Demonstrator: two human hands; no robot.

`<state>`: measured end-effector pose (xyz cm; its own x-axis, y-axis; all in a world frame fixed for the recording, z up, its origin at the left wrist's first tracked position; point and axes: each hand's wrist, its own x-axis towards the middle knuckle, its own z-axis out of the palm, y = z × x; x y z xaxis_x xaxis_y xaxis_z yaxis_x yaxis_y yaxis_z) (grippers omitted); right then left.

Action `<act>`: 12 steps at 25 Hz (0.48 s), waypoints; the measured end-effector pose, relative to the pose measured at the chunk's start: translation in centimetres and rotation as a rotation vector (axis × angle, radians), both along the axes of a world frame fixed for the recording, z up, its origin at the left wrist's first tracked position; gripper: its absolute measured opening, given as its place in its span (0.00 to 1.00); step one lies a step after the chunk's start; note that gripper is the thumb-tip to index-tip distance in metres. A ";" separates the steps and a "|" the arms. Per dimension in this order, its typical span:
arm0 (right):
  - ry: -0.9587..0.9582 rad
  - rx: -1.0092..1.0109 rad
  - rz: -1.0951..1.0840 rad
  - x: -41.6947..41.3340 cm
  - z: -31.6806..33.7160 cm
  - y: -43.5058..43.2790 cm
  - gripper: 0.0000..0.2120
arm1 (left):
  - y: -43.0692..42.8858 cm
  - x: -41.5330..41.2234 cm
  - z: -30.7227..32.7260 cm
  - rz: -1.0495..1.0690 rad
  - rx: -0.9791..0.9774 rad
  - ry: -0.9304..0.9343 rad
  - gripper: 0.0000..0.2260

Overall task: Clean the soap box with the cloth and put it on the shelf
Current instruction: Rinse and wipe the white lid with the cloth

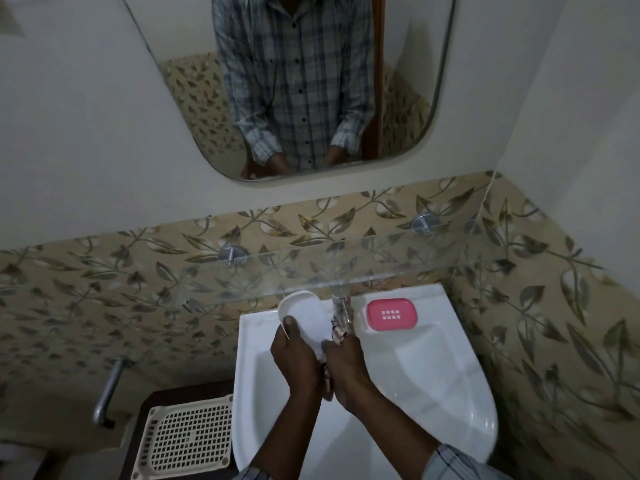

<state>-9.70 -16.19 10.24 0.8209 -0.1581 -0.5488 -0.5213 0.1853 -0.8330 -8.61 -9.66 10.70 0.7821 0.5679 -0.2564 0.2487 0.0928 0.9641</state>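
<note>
A white oval soap box (304,315) is held tilted over the white sink (433,382), with my left hand (294,358) gripping its lower left rim. My right hand (346,365) presses a patterned cloth (337,334) against the box's right side; part of the cloth hangs between my hands. A pink soap-box piece with drain holes (391,314) lies on the sink's back ledge at the right. The clear glass shelf (398,261) runs along the tiled wall just above the sink, on two metal brackets.
A metal tap (341,306) stands at the sink's back, right behind the cloth. A cream perforated tray (187,436) lies on a dark stand left of the sink. A metal pipe (109,389) juts from the left wall. A mirror (298,81) hangs above.
</note>
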 end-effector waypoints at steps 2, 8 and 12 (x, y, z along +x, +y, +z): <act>-0.006 -0.195 -0.027 -0.1 -0.6 -0.1 0.14 | -0.4 -0.4 0.1 -0.035 -0.065 0.081 0.13; -0.176 -0.586 0.102 0.1 -0.6 -1.7 0.17 | 2.5 -1.1 -0.1 -0.077 0.453 -0.120 0.13; -0.016 -0.378 -0.170 -0.5 -1.4 -0.3 0.11 | 1.3 -0.8 -0.4 0.028 0.223 0.002 0.12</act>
